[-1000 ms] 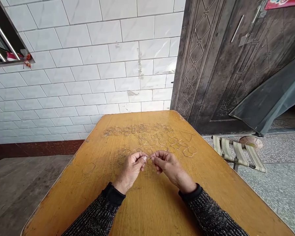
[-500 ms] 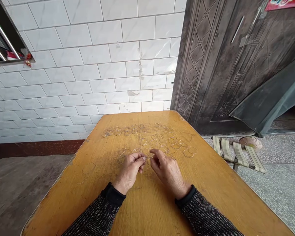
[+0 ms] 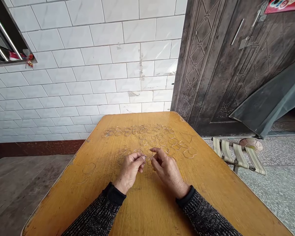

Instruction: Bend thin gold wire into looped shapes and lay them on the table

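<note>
My left hand (image 3: 131,168) is closed, with thumb and index finger pinching a thin wire (image 3: 147,156). The wire runs across the small gap towards my right hand (image 3: 168,168). That hand's index finger sticks out above the thumb, while the other fingers curl in around the wire; their exact grip is partly hidden. Just beyond both hands, thin wire pieces bent into loops (image 3: 154,141) lie on the wooden table (image 3: 149,206). One loose wire ring with a tail (image 3: 89,168) lies to the left of my left hand.
Rows of looped wire shapes (image 3: 126,131) spread over the far part of the table. A white tiled wall (image 3: 95,75) stands behind it. To the right are a dark carved door (image 3: 211,82), a striped folding stool (image 3: 238,154) and a ball (image 3: 252,144).
My hands stay almost in place, with only slight finger movement at the wire. The whole view has shifted a little downward.
</note>
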`<move>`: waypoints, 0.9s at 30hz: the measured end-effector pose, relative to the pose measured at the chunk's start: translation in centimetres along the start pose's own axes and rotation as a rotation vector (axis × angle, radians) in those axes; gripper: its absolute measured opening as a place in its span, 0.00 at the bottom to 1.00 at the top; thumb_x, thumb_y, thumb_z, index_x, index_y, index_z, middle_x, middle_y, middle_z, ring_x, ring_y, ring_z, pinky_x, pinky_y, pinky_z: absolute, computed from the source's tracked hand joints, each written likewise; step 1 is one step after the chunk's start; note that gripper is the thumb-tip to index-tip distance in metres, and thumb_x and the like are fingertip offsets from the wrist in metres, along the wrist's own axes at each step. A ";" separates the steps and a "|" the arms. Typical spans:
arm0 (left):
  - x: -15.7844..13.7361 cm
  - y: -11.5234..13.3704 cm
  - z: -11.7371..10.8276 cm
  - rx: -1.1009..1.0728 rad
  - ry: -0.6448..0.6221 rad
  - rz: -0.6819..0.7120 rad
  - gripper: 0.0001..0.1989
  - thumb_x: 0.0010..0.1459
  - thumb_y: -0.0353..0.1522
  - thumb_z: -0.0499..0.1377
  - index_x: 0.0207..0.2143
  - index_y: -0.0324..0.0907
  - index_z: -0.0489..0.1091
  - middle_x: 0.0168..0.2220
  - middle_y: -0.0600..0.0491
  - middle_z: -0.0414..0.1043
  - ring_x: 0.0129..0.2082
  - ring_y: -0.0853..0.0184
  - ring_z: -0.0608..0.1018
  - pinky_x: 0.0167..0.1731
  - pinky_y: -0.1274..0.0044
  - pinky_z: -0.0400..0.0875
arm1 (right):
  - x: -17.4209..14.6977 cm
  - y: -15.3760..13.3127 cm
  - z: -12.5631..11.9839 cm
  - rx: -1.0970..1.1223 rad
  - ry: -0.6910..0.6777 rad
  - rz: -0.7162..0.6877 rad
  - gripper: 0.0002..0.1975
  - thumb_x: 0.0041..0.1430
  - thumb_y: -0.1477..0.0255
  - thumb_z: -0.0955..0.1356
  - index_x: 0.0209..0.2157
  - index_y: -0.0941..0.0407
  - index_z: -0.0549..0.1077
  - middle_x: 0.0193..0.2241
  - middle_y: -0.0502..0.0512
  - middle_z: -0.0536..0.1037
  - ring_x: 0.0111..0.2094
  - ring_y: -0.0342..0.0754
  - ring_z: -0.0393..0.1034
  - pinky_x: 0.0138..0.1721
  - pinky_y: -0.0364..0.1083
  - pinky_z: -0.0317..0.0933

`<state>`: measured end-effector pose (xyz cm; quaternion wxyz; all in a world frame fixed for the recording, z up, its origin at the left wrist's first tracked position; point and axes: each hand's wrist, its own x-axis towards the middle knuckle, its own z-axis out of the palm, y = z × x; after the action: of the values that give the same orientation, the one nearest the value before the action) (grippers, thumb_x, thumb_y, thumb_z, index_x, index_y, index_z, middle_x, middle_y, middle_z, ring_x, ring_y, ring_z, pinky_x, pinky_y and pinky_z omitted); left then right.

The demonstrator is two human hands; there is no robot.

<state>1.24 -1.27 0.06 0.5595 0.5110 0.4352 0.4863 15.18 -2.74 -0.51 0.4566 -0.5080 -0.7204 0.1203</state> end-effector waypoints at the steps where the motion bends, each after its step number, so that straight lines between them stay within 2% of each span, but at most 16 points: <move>1: 0.1 0.0 -0.1 0.014 -0.001 0.000 0.10 0.44 0.36 0.60 0.26 0.37 0.68 0.21 0.56 0.64 0.19 0.75 0.65 0.17 0.82 0.56 | 0.1 0.1 -0.1 0.038 -0.009 0.028 0.13 0.57 0.72 0.59 0.43 0.59 0.65 0.21 0.50 0.73 0.20 0.43 0.67 0.24 0.40 0.58; 6: 0.7 0.4 -1.4 0.112 0.013 0.021 0.13 0.45 0.38 0.60 0.30 0.38 0.70 0.24 0.56 0.64 0.22 0.75 0.66 0.17 0.83 0.56 | 0.5 0.8 -0.2 0.116 0.022 0.120 0.13 0.58 0.68 0.59 0.43 0.58 0.64 0.23 0.52 0.74 0.20 0.43 0.67 0.24 0.41 0.60; 11: 2.1 1.1 -4.1 0.189 0.043 0.007 0.13 0.44 0.38 0.60 0.29 0.36 0.69 0.25 0.55 0.66 0.20 0.77 0.65 0.18 0.84 0.56 | 0.6 1.3 -0.4 0.073 0.033 0.123 0.13 0.58 0.67 0.58 0.41 0.59 0.66 0.23 0.53 0.74 0.21 0.44 0.68 0.25 0.42 0.59; 18: 3.1 1.3 -8.1 0.344 0.140 -0.071 0.12 0.42 0.36 0.60 0.27 0.36 0.69 0.22 0.55 0.67 0.16 0.78 0.62 0.15 0.84 0.49 | 0.3 1.5 -0.3 0.038 0.030 0.085 0.12 0.58 0.68 0.58 0.40 0.58 0.67 0.23 0.51 0.74 0.22 0.44 0.69 0.25 0.41 0.58; 23: 3.7 0.7 -9.4 0.421 0.205 -0.044 0.08 0.41 0.33 0.61 0.23 0.36 0.70 0.19 0.57 0.66 0.16 0.77 0.60 0.17 0.83 0.50 | 0.3 1.4 -0.3 0.024 0.022 0.070 0.13 0.57 0.69 0.58 0.41 0.58 0.67 0.24 0.52 0.74 0.22 0.45 0.69 0.25 0.41 0.58; 27: 4.0 0.6 -10.2 0.432 0.213 -0.037 0.11 0.41 0.36 0.60 0.26 0.36 0.70 0.20 0.56 0.66 0.16 0.77 0.59 0.16 0.83 0.50 | 0.2 1.4 -0.3 0.007 0.016 0.066 0.13 0.57 0.69 0.58 0.41 0.58 0.67 0.23 0.51 0.74 0.22 0.45 0.69 0.25 0.41 0.57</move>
<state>-8.24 4.15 -0.30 0.3970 0.5566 0.5950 0.4226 16.27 -1.97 -1.17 0.4598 -0.5311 -0.6991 0.1338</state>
